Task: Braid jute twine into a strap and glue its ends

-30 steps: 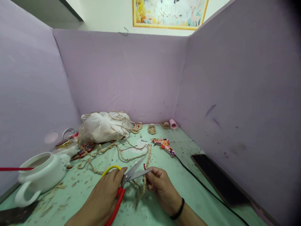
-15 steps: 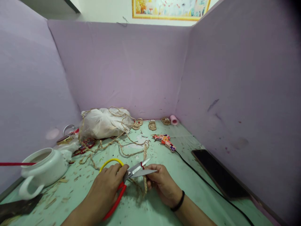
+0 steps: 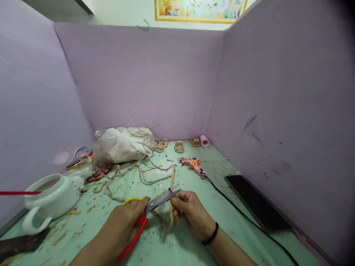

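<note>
My left hand point(image 3: 123, 223) grips the red and yellow handles of a pair of scissors point(image 3: 159, 200). The steel blades are closed together and point up to the right. My right hand point(image 3: 190, 213) pinches a braided straw cord point(image 3: 171, 207) right at the blade tips, where a small red bit shows. The cord runs away from my fingers toward a tangle of straw rope point(image 3: 133, 170) on the green table point(image 3: 222, 184). A black band sits on my right wrist.
A white pot point(image 3: 52, 197) with a red stick stands at the left. A white bag point(image 3: 122, 145) lies at the back, with small woven pieces point(image 3: 179, 147) and a pink roll point(image 3: 205, 140). A patterned glue gun point(image 3: 194, 165) with a black cable and a dark phone point(image 3: 256, 203) lie at the right. Purple panels wall the table.
The scissor blades were apart and have come together at the cord by my right fingers. The camera tilted down slightly between the first frame and now.
</note>
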Tool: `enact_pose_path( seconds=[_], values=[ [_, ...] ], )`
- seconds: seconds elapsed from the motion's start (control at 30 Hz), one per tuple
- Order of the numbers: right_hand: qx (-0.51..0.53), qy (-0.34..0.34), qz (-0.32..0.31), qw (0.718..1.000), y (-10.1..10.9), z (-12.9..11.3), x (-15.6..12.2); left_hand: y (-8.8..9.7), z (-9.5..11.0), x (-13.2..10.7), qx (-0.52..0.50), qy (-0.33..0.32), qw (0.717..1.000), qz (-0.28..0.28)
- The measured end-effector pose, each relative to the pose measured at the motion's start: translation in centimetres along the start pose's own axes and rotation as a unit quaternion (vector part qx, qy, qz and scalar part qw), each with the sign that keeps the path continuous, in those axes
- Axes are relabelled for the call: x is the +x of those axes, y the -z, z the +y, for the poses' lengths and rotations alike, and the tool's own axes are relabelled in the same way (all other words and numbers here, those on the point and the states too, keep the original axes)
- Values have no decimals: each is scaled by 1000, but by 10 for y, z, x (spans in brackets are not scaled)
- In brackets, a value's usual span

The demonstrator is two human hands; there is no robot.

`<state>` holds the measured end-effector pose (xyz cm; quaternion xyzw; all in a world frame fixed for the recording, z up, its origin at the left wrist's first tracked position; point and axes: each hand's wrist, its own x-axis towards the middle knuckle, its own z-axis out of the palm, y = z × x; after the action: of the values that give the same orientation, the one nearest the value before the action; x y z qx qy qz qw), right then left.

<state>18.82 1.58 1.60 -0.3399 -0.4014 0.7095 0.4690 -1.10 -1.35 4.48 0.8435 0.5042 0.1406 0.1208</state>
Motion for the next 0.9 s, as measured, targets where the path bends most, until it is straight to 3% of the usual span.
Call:
enact_pose_path(
  seconds=[0.17, 0.23, 0.3, 0.37, 0.43, 0.5, 0.6, 0.7, 0.8, 0.9],
  values=[
    [1, 1, 21, 1000, 1, 1, 1, 4, 1, 0, -28, 6, 1000, -12],
    [3, 1, 38, 999, 2, 1, 1, 10, -6, 1, -15, 51, 998, 20],
    [6, -2, 53, 999, 2, 0, 1, 21, -20, 1, 43, 149, 986, 67],
    [10, -5, 65, 998, 1, 0, 1, 34, -40, -4, 138, 264, 951, 81],
    [15, -8, 74, 997, 0, 1, 1, 46, -64, -13, 218, 295, 926, 82],
    [20, -10, 81, 996, -2, 2, 1, 53, -87, -24, 241, 306, 919, 60],
    [25, -9, 87, 996, -3, 3, 2, 56, -108, -35, 252, 325, 908, 79],
    [30, -10, 93, 995, -3, 4, 2, 55, -106, -31, 234, 342, 907, 69],
    [32, -11, 93, 995, -1, 4, 2, 58, -90, -25, 196, 373, 907, 14],
    [36, -7, 91, 995, 0, 4, 1, 64, -80, -36, 178, 376, 910, -4]
  ],
)
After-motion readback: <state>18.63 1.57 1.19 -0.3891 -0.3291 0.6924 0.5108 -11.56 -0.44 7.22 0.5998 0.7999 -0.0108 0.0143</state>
